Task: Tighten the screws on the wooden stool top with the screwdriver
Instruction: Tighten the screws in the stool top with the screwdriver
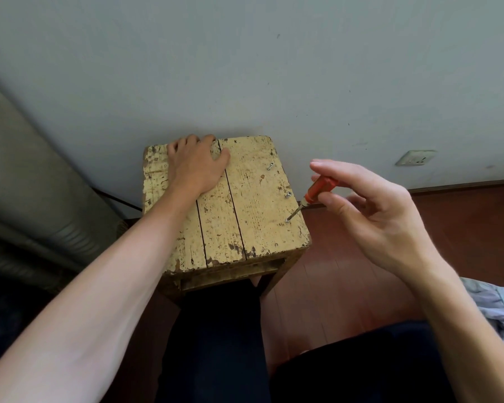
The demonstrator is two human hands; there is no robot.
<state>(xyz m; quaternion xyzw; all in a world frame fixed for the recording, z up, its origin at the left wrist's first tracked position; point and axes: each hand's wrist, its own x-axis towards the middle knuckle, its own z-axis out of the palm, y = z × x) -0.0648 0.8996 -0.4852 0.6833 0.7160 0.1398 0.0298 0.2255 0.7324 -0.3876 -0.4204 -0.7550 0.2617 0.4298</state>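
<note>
Screwdriver tip on near screw

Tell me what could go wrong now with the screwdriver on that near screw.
1. The screwdriver leans at a slant on the screw, only lightly pinched by the right hand, so its tip may slip out and scratch the stool top.
2. The screw sits close to the right edge, so a slip could carry the tip off the side.
</note>
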